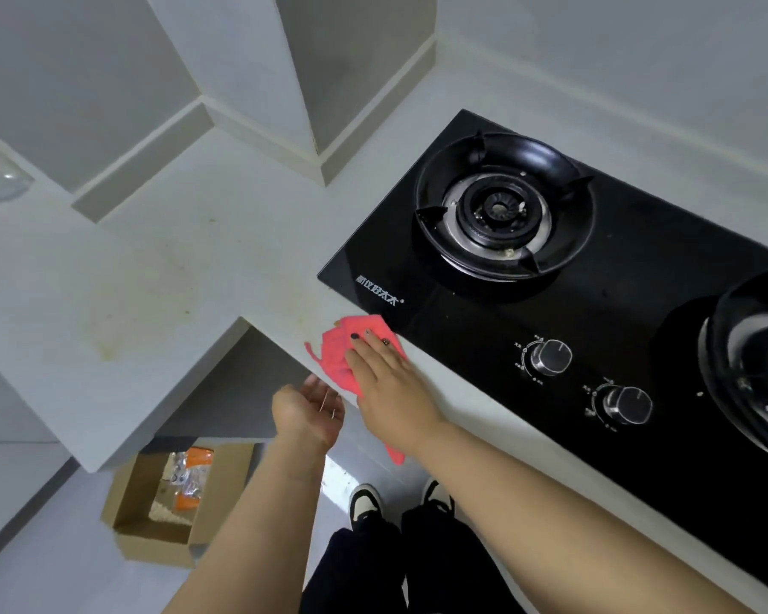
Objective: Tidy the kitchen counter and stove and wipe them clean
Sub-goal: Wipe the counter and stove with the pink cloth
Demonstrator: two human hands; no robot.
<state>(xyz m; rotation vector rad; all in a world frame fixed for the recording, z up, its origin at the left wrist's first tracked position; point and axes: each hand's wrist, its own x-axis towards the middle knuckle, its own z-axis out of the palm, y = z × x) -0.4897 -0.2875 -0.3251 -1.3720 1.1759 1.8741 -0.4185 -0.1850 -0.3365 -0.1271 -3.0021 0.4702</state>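
Head view: right hand (384, 383) flat on pink cloth (344, 356), fingers straight, pressing it onto white worktop (187, 268) at front edge, just beside left corner of black glass stove (639, 277). Tail of cloth hanging over edge below the wrist. Left hand (311, 407) held palm-up just under worktop edge beside cloth, fingers relaxed, holding nothing, cupped as if to catch crumbs.

Yellowish stains visible on worktop left of cloth, well apart from it. Left burner (502, 210) with specks of debris around the ring; right burner (750, 356) partly cut off by frame. Two knobs (550, 357) along stove front, near right forearm. Cardboard box (169, 498) on floor below with packets inside. Shoes (364, 502) visible near the box.

Step in hand, judged: wiping worktop, sweeping debris off front edge into waiting palm. Worktop otherwise bare of clutter, so tidying looks done; wiping only partly through.

Next move likely needs: firm flat pressure, pull toward edge, keep palm under drop point, then shift left onto stains; stove glass and burner rings still to wipe.
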